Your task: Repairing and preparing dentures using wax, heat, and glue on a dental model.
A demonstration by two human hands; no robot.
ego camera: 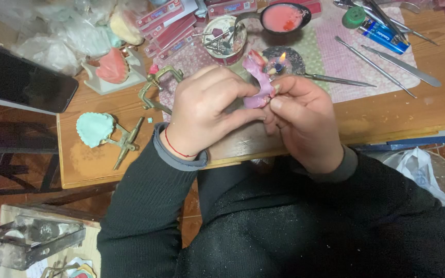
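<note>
Both hands clamp on one thing: the left hand (207, 110) wraps its fingers over the top and near side of a pink wax denture model (259, 82), and the right hand (300, 121) pinches its lower right edge between thumb and fingertips. So each grip is closed on the model, which is held up above the near edge of the wooden table (387, 116), just in front of a small lit burner (283, 61) whose flame shows right behind the wax.

By the look of it, the step in hand is shaping or smoothing the wax by finger pressure near the flame; no instrument is in either hand. Whatever comes next would seem to call for a steady hold with the left hand, so that the right can let go for one of the metal carving tools (372, 64) lying on the patterned cloth (330, 49), and for care that soft wax is not squeezed out of form or brought too close to the heat.

Further left on the table lie a pale green cast on a brass articulator (101, 131) and a second pink model on a white plaster base (112, 69).
</note>
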